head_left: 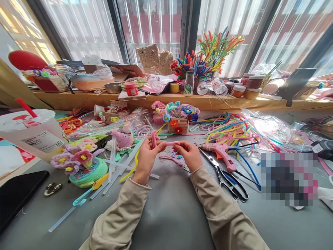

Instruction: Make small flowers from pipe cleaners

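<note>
Between my two hands stretches a pink pipe cleaner [172,143], held above the middle of the grey table. My left hand [146,158] is closed on its looped end, which stands up from the fingers. At the other end, my right hand [189,154] pinches the strip between thumb and fingers. Another piece of pink pipe cleaner [170,159] lies on the table beyond and between the hands. Right of my right hand lie black-handled scissors [221,173] and a pink glue gun [221,152].
Left are clear glue sticks [117,173], a green pot of fuzzy flowers [88,172], a drink cup [33,135] and a black phone [20,194]. Colourful pipe cleaners [231,130] pile at the back right. A flower basket [178,125] stands ahead, below a cluttered windowsill [156,101].
</note>
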`<state>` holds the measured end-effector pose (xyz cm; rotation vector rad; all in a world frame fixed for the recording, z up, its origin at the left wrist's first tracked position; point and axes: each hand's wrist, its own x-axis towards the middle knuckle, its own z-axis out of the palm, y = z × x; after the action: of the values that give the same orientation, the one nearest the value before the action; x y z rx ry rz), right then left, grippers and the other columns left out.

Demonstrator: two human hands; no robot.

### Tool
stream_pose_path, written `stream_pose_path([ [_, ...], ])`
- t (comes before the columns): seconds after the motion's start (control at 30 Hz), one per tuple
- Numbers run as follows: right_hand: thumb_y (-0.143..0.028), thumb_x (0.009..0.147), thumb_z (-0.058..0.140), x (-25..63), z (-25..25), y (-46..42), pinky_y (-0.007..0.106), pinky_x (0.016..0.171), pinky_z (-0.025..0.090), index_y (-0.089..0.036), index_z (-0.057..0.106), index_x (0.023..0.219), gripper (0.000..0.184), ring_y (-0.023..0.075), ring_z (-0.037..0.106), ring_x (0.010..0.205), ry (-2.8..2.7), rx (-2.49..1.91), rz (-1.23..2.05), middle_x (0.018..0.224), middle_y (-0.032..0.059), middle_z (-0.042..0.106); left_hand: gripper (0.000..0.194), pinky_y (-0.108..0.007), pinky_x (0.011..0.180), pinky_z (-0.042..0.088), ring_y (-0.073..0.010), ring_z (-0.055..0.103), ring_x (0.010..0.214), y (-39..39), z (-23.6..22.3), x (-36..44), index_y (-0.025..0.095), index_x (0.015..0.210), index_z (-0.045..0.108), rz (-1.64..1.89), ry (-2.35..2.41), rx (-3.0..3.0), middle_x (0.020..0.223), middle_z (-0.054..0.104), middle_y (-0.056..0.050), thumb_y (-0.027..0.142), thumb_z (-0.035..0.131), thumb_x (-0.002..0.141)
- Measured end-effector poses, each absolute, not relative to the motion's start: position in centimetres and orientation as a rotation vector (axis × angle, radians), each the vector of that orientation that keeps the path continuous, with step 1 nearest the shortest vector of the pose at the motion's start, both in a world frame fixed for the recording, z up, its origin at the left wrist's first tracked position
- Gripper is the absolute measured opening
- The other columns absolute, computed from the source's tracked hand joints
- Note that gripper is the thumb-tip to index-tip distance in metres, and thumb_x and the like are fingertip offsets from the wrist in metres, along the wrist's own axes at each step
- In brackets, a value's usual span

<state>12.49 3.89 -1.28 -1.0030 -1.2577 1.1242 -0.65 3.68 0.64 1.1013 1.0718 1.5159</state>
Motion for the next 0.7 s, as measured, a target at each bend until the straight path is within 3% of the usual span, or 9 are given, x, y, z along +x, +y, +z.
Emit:
stream_pose_path([
  [0.2,-0.031,0.066,0.053,12.66,-1.36,4.07,0.023,0.054,0.046,-0.015,0.055,0.073,0.018,0.0126,0.055,0.064,-1.064,-0.954,1.126,0.066,0.0009,0.057,0.028,-0.026,0.066,0.046,-0.0114,0.056,0.067,3.55,0.18,-0.32,0.015,0.082,0.05,1.364,1.125,1.274,0.07,0.058,0.002,0.026,0.063,0.059],
  [0.47,-0.024,0.077,0.042,12.78,-1.46,3.84,0.025,0.061,0.042,-0.017,0.056,0.073,0.016,0.0124,0.052,0.062,-1.588,-1.1,0.528,0.068,0.0012,0.059,0.025,-0.03,0.084,0.039,-0.0196,0.052,0.096,3.48,0.3,-0.12,0.013,0.081,0.058,1.331,1.223,1.345,0.099,0.06,-0.009,0.031,0.057,0.064],
  [0.7,-0.022,0.077,0.044,12.77,-1.39,3.71,0.022,0.058,0.04,-0.017,0.058,0.074,0.015,0.0135,0.051,0.066,-1.717,-1.125,0.282,0.07,0.0032,0.056,0.03,-0.032,0.08,0.042,-0.0213,0.055,0.091,3.35,0.37,0.23,0.012,0.083,0.059,1.202,1.188,1.425,0.096,0.062,-0.01,0.03,0.061,0.059],
])
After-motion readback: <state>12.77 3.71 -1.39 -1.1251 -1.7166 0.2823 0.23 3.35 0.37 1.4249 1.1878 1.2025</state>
